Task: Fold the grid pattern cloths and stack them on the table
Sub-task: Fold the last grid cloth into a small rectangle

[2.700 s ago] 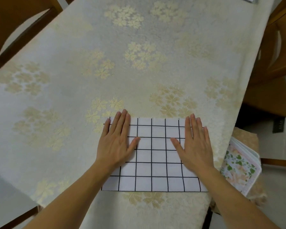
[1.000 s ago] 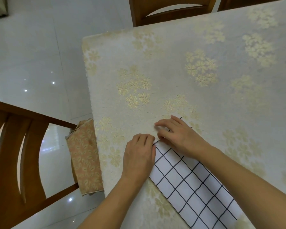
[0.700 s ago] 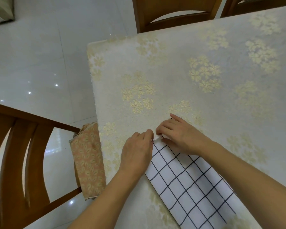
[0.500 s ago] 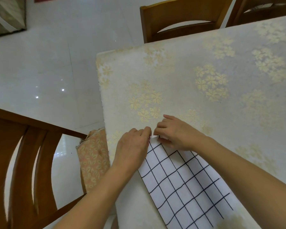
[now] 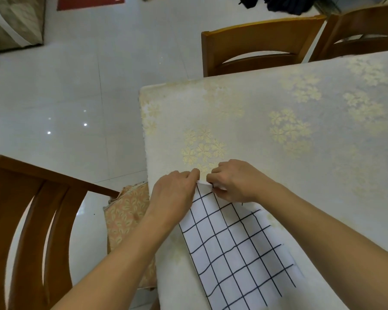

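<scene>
A white cloth with a black grid pattern [image 5: 238, 249] lies folded on the table [image 5: 278, 113], near its left end, running toward the lower right. My left hand [image 5: 173, 198] and my right hand [image 5: 235, 180] meet at the cloth's far end. Both pinch that edge with curled fingers, and the edge is lifted slightly off the tablecloth. My forearms cover the cloth's left and right margins.
The cream tablecloth with gold flowers ends at a corner just left of my hands. A wooden chair [image 5: 27, 220] with a peach floral cushion [image 5: 128, 220] stands below left. Two more wooden chairs [image 5: 262, 41] stand at the far side. White tiled floor lies to the left.
My hands left the flat cloth and moved to its left end, where they pinched the edge. My view swung left, and the cloth's end has drawn closer to the table's left edge.
</scene>
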Demonstrator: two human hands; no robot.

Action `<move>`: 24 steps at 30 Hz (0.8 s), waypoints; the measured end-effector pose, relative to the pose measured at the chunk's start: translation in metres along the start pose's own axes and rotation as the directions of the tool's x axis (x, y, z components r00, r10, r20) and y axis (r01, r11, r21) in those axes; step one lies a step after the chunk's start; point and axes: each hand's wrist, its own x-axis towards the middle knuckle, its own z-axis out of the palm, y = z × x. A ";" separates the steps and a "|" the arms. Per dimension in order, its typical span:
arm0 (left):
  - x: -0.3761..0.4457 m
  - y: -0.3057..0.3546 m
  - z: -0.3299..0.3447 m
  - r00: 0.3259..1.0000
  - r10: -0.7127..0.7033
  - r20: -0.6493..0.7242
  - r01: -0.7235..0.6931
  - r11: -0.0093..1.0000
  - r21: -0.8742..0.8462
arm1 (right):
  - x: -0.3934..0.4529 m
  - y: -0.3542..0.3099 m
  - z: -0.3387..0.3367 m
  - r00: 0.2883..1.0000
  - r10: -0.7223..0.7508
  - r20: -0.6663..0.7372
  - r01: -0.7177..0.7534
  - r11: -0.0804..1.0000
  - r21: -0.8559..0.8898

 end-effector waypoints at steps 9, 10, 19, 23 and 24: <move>-0.019 0.047 -0.074 0.996 0.039 -0.078 -0.031 0.995 0.097 | -0.043 -0.011 -0.052 0.995 0.082 -0.062 -0.085 0.995 -0.052; -0.029 0.057 -0.081 0.996 0.032 -0.083 -0.024 0.996 0.091 | -0.055 -0.015 -0.055 0.993 0.074 -0.094 -0.078 0.996 -0.041; -0.115 0.137 -0.065 0.989 0.111 -0.094 -0.111 0.994 0.005 | -0.170 -0.065 -0.023 0.945 0.148 -0.291 -0.146 0.989 0.026; -0.146 0.155 -0.020 0.988 0.132 -0.084 -0.136 0.990 -0.041 | -0.200 -0.084 0.023 0.922 0.158 -0.354 -0.157 0.987 0.032; -0.151 0.156 -0.009 0.991 0.128 -0.043 -0.130 0.991 -0.041 | -0.204 -0.087 0.035 0.918 0.166 -0.361 -0.166 0.986 0.031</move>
